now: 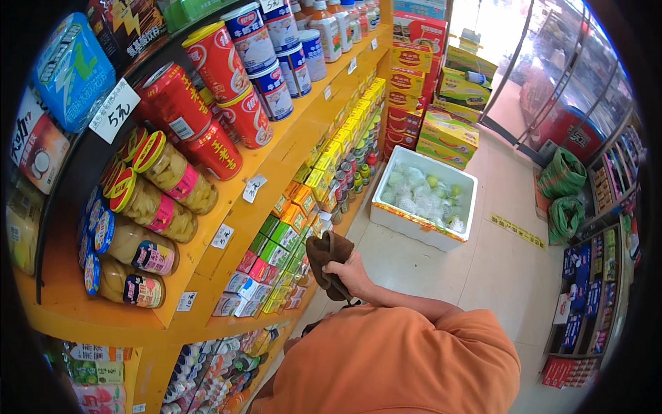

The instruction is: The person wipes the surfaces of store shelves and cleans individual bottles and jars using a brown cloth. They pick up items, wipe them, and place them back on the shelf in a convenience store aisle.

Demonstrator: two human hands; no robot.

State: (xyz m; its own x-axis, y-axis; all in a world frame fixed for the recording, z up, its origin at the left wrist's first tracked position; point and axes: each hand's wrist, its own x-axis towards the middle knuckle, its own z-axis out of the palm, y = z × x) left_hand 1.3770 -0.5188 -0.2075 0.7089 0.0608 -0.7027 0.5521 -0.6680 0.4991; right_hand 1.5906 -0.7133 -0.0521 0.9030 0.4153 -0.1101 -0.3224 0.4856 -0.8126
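My right hand reaches in from the right of my orange shirt and grips a folded brown cloth, with the thumb on top. The cloth is beside the lower shelf, close to stacked small drink cartons in green, orange and pink. My left hand cannot be made out; the shirt hides most of that side. On the upper shelf at the left lie or stand glass jars of preserved fruit, red drink cans, red cans with yellow lids and blue-white cans.
A white foam box of net-wrapped fruit stands on the tiled floor ahead. Behind it are stacked yellow-green cartons. Green sacks and a stocked rack line the right side, near a glass door. Bottles fill the bottom shelf.
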